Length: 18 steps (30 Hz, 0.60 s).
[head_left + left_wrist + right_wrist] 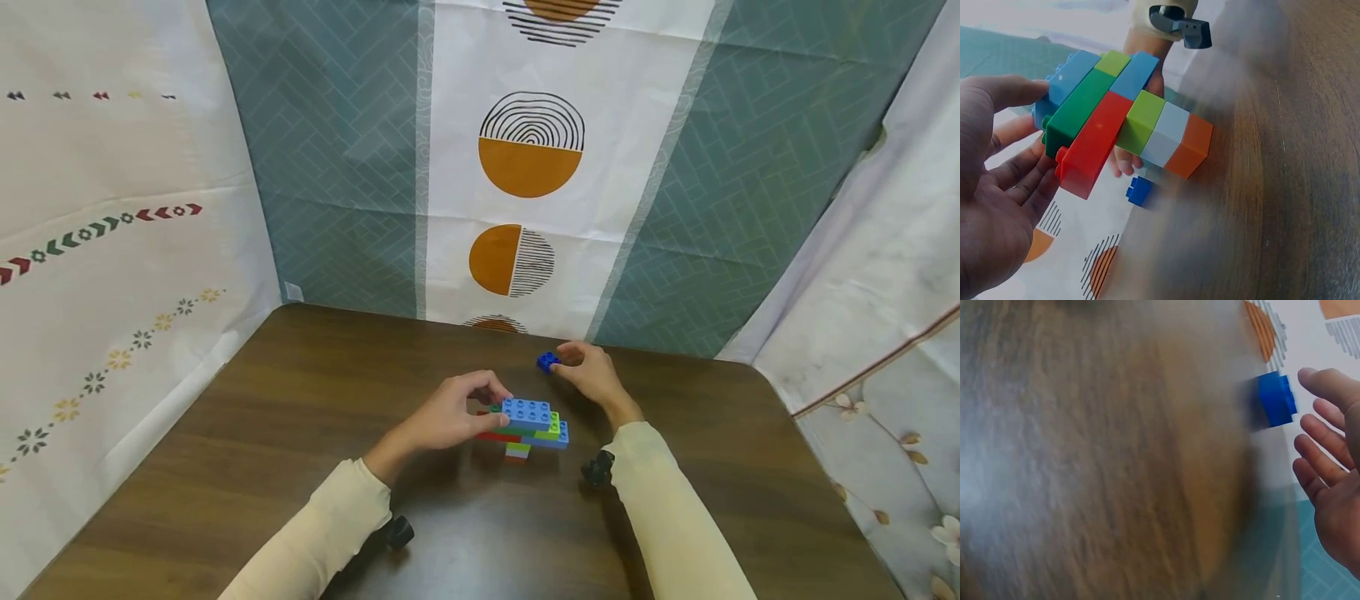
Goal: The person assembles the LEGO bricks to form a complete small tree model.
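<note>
My left hand (450, 411) holds a built stack of toy building bricks (1094, 119) by its wide upper end, thumb against the light blue top brick (526, 413). Below that come green, lime, red and another light blue brick. A narrow column of lime, white and orange bricks (1165, 136) forms the bottom. Further back, a small dark blue brick (1277, 399) rests on the table near the far edge. My right hand (591, 377) is just beside it, fingers spread and apart from the brick in the right wrist view.
The brown wooden table (315, 375) ends at a patterned cloth (487, 208) hanging behind it. White printed cloths hang at the left (120, 292) and right (885, 350). Black devices sit at both wrists.
</note>
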Tool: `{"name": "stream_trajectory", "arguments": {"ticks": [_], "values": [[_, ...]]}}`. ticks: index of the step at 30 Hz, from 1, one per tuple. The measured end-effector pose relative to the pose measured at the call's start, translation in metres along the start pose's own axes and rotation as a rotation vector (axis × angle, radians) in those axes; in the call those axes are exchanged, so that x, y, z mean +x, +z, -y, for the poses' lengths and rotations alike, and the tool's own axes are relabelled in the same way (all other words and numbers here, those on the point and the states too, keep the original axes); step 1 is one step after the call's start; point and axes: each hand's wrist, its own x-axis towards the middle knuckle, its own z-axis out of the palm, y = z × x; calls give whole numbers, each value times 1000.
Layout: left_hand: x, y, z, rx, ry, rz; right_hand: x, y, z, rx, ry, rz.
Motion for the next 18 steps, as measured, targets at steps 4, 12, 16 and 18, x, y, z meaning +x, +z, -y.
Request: {"name": "stream_trajectory", "arguments": {"ticks": [4,12,16,18], "values": [[2,1,-1,6,5,2,4,6,-7,-27,43,24],[1,1,0,5,3,-2,6,12,-10,-6,47,7],[1,0,-1,-1,1,3,8,14,-11,-22,42,-17],[1,1,-1,-2,0,4,9,15,-11,-33,36,-21]]}}
